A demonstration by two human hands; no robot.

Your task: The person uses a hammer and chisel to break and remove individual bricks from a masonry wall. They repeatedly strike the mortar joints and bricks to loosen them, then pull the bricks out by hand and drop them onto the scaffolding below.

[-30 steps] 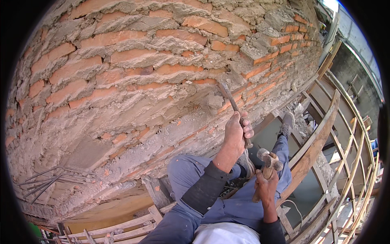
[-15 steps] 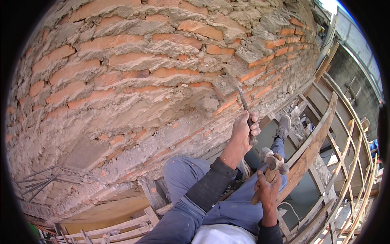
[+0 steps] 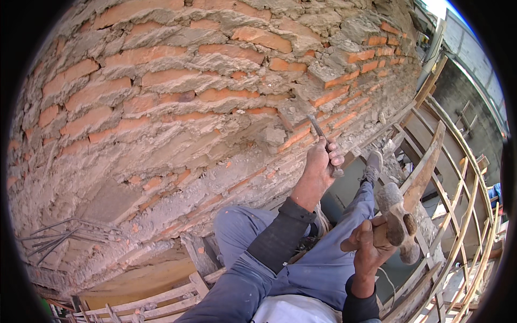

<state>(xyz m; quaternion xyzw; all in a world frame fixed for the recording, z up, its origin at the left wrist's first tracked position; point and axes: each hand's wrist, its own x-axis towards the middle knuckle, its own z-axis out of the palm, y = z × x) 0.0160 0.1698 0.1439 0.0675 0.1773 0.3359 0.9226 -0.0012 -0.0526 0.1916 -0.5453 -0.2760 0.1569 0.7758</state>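
A rough wall of red bricks (image 3: 215, 91) with thick grey mortar fills the upper picture. My left hand (image 3: 319, 161) grips a steel chisel (image 3: 315, 126), whose tip rests against a mortar joint on the wall. My right hand (image 3: 369, 245) is lower, near my lap, closed on the handle of a dusty hammer (image 3: 398, 218); its head points up and to the right, apart from the chisel. My legs in blue trousers (image 3: 318, 264) stretch out below the wall, with one shoe (image 3: 372, 164) near the chisel hand.
Wooden scaffold rails and planks (image 3: 431, 156) curve along the right side, with a drop beyond them. A bundle of thin steel rods (image 3: 51, 239) pokes out at the lower left. More wooden slats (image 3: 151, 301) lie below my legs. Loose mortar lumps cling to the wall.
My left hand has carried the chisel up and to the right along the wall. The view has shifted a little. The hammer stays low in my right hand.
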